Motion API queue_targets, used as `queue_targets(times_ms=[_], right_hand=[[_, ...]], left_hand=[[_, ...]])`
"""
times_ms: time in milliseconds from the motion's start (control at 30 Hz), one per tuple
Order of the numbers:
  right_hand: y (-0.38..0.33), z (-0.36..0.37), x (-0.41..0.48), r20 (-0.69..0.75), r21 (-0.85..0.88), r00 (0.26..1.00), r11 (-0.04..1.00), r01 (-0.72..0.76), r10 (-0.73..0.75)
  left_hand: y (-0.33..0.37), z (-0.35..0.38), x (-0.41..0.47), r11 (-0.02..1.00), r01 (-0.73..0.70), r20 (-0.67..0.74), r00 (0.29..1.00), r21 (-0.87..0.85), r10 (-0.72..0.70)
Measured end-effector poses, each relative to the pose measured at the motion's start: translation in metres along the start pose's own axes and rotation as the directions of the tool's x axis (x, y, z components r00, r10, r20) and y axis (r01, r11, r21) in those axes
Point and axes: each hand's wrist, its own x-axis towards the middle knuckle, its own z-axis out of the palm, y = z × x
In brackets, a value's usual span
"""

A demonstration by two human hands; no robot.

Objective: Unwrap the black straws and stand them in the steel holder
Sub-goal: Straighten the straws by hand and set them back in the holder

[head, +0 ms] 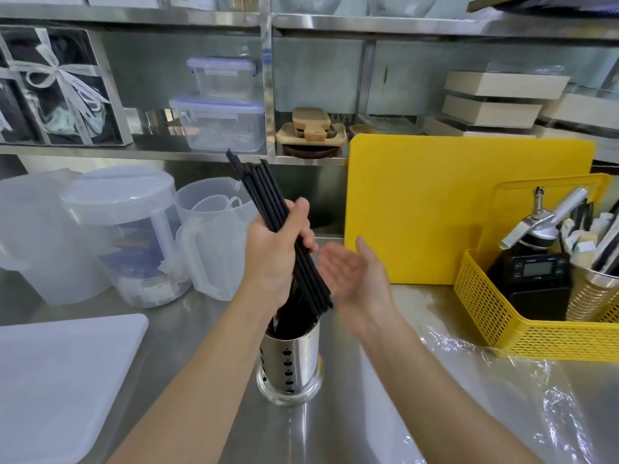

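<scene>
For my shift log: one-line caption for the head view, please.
Left hand grips black straws tilted over the steel holder; open right hand beside them.

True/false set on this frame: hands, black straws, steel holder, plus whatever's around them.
1. The left hand grips the bundle of black straws. True.
2. The right hand is curled round the straws. False: it is open, palm beside their lower ends.
3. The perforated steel cylinder holder lies on its side. False: it stands upright on the steel counter.
4. The yellow plastic cutting board stands behind the yellow mesh basket. True.
5. Crumpled clear plastic wrap lies right of the holder. True.
</scene>
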Motion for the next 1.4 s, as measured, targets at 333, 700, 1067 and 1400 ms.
queue_targets(times_ms=[333, 700, 1067, 1400], right_hand=[[0.034, 0.01, -0.01, 0.098, 0.433, 0.971, 0.869, -0.239, 0.217], [-0.013, 0.007, -0.004, 0.176, -0.246, 0.884, 0.85, 0.465, -0.433], [-0.018, 0.053, -0.008, 0.559, -0.547, 0.767, 0.555, 0.627, -0.315], [0.03, 0.021, 0.006, 0.436, -0.62, 0.846, 0.579, 0.529, -0.306]], left_hand=[[0.002, 0.01, -0.002, 0.997, -0.007, 0.044, 0.999, -0.074, 0.01], [0.003, -0.012, 0.004, 0.979, 0.004, 0.103, 0.994, 0.202, -0.026], [-0.037, -0.034, -0.012, 0.71, 0.135, 0.092, 0.958, 0.691, -0.272], [-0.011, -0.085, 0.004, 0.896, 0.217, 0.289, 0.894, 0.387, -0.342]])
